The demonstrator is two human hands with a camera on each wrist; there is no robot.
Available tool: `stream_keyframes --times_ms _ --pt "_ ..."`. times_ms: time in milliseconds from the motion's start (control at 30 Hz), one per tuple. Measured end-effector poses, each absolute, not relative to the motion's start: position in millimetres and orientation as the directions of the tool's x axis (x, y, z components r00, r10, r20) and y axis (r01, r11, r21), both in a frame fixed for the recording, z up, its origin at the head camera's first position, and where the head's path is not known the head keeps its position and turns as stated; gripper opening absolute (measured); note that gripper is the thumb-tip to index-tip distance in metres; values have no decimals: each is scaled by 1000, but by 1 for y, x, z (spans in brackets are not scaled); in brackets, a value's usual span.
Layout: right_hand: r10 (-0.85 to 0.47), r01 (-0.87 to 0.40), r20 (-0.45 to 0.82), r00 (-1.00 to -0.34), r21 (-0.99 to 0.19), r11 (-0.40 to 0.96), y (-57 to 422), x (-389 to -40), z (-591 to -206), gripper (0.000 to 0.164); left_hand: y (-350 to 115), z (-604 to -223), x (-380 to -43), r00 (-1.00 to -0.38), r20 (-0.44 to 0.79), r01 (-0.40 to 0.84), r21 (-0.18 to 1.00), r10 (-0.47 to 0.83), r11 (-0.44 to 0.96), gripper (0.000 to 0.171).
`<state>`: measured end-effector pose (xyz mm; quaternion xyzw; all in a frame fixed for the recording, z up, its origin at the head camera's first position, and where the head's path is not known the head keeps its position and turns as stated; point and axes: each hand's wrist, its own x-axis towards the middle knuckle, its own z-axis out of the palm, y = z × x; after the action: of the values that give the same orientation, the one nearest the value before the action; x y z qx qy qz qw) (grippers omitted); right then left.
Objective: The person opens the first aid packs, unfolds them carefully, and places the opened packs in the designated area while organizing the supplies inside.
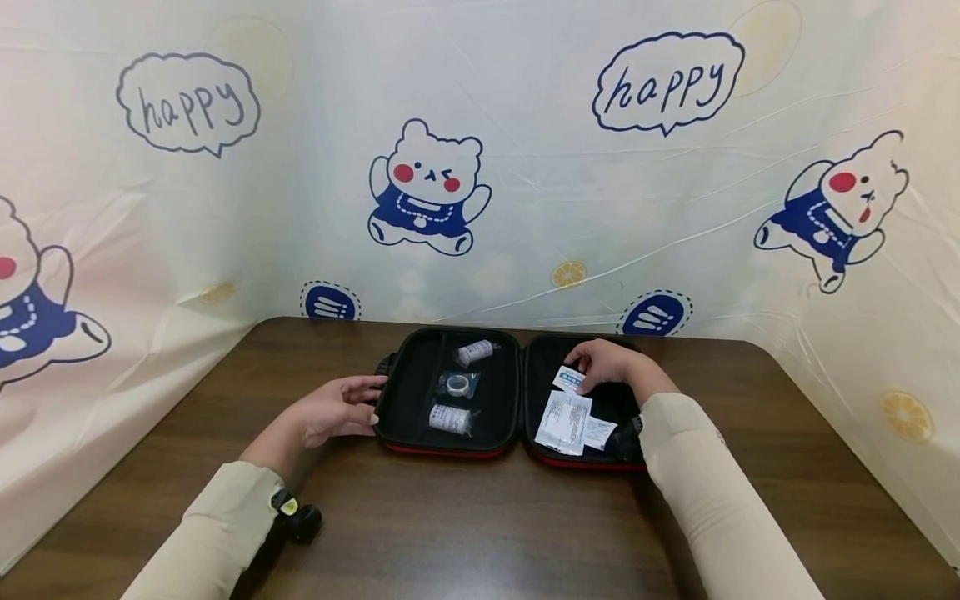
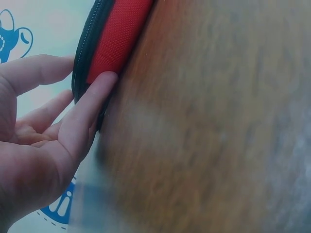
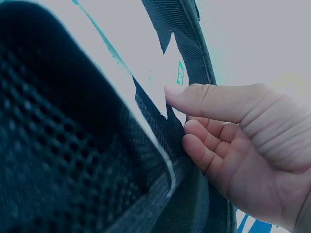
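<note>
A black zip case [image 1: 450, 450] with red fabric along its side lies unfolded on the table. My left hand [image 1: 337, 408] holds its left edge; in the left wrist view the thumb [image 2: 99, 90] lies against the red side. Over the right half, my right hand [image 1: 609, 365] pinches a small white packet with blue print [image 1: 567, 379] between thumb and fingers. Beside that packet lie a larger white packet [image 1: 564, 421] and a smaller one [image 1: 598, 432]. The left half holds two wrapped rolls, one at the back [image 1: 475, 352] and one in front [image 1: 450, 418], and a tape roll [image 1: 458, 384].
A brown wooden table [image 1: 480, 533] carries the case. Behind it hangs a printed cloth [image 1: 525, 208] with bears and "happy" bubbles. In the right wrist view, black mesh [image 3: 58, 145] stands close to the camera.
</note>
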<state>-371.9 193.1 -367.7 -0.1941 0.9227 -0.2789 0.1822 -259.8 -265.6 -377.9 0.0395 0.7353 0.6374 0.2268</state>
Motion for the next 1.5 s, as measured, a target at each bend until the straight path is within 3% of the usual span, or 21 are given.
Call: stream_keyframes --times_ms 233,467,667,967,1233,1500 --pt "-448 -238 -212 -868 -616 751 197 -370 -369 26 -264 -380 -261 -902 -285 -234 954 325 187 73" --pt "-414 -177 -114 -903 -780 601 213 -367 -375 13 -264 -379 -261 -903 -284 -233 954 322 187 74" --pt "-378 -83 -118 -918 -876 475 223 -366 -375 21 -264 -380 -262 -905 -276 -222 955 323 195 73" --pt "-296 2 -128 -947 -921 390 237 -362 -376 29 -266 -381 -262 -908 -275 -224 956 316 189 75" --pt "-192 2 -79 -978 -928 373 250 -352 -367 40 -266 -380 -261 -905 -278 -225 955 323 191 75" --pt "-192 -45 -34 -981 -918 394 261 -346 -361 47 -266 -380 -262 -902 -278 -226 956 331 188 75"
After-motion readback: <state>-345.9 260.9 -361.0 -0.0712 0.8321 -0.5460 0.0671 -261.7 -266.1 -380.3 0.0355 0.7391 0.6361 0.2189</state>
